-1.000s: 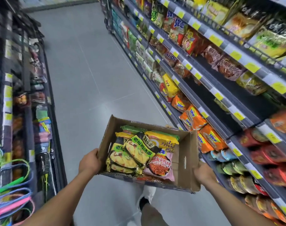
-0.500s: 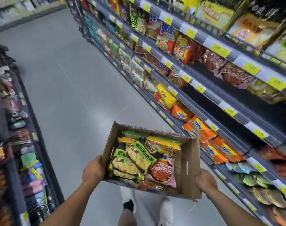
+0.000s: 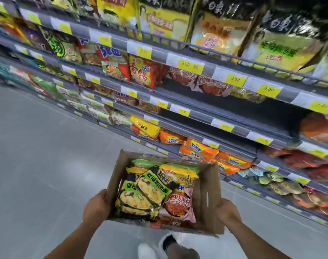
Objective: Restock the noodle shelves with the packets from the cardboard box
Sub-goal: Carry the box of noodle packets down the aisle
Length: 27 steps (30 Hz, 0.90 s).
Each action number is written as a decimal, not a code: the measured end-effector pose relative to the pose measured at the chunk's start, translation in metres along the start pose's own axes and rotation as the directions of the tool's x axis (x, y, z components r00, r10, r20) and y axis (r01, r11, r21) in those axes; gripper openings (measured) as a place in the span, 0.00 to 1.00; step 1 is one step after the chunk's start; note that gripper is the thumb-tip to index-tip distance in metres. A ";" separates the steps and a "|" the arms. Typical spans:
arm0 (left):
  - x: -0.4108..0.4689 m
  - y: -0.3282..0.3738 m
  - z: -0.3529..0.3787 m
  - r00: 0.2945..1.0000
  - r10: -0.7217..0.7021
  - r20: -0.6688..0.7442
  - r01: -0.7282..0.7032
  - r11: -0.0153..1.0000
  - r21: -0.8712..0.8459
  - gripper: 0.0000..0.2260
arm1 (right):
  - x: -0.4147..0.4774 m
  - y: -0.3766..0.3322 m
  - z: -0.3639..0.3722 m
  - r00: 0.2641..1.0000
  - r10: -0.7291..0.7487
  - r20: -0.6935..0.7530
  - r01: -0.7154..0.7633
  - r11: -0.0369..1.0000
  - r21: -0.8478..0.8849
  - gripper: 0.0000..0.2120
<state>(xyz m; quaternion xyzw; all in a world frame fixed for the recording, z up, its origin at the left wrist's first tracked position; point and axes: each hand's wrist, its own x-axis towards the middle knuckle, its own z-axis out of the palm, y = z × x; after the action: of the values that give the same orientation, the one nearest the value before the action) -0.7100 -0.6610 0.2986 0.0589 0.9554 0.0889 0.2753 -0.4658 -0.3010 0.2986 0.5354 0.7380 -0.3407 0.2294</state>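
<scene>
An open cardboard box hangs in front of me over the aisle floor. My left hand grips its left wall and my right hand grips its right wall. Inside lie several noodle packets: yellow-and-black ones at the left, a yellow one at the back, a pink one at the front right. The noodle shelves rise to the right and ahead, with packets and yellow price tags. A dark bare stretch shows on a middle shelf.
Grey tiled aisle floor spreads to the left. Orange packets sit on the low shelf just beyond the box. My white shoes show below the box.
The view has swung right and closer to the noodle shelves; the left-hand rack has left the frame. The box stays held the same way in both hands.
</scene>
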 end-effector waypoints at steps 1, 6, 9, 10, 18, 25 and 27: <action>0.013 0.006 0.001 1.000 0.008 0.001 -0.008 1.000 0.007 0.05 | 0.008 -0.002 0.001 1.000 0.017 0.002 -0.017 1.000 0.021 0.09; 0.081 0.037 0.014 0.998 0.057 0.019 -0.058 0.997 0.053 0.04 | 0.053 -0.008 0.020 0.993 0.119 -0.008 -0.118 0.989 0.093 0.13; 0.127 0.049 0.030 0.995 0.090 0.037 -0.093 0.992 0.089 0.04 | 0.083 -0.016 0.041 0.991 0.133 -0.023 -0.130 0.987 0.093 0.08; 0.144 0.051 0.037 0.994 0.099 0.040 -0.102 0.990 0.102 0.05 | 0.094 -0.018 0.051 0.989 0.144 -0.025 -0.142 0.985 0.096 0.08; 0.262 0.040 0.126 0.986 0.142 0.087 -0.153 0.978 0.140 0.06 | 0.191 -0.011 0.147 0.978 0.204 -0.034 -0.196 0.969 0.150 0.09; 0.361 0.034 0.200 0.972 0.221 0.080 -0.231 0.960 0.158 0.06 | 0.291 -0.012 0.213 0.987 0.139 -0.078 -0.126 0.979 0.159 0.02; 0.386 0.029 0.222 0.970 0.227 0.089 -0.240 0.956 0.167 0.08 | 0.317 -0.007 0.231 0.986 0.148 -0.076 -0.136 0.979 0.151 0.02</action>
<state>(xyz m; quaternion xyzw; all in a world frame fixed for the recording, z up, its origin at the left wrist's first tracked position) -0.9136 -0.5393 -0.0798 0.1985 0.9358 0.0337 0.2895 -0.5801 -0.2745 -0.0752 0.6162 0.6804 -0.3528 0.1813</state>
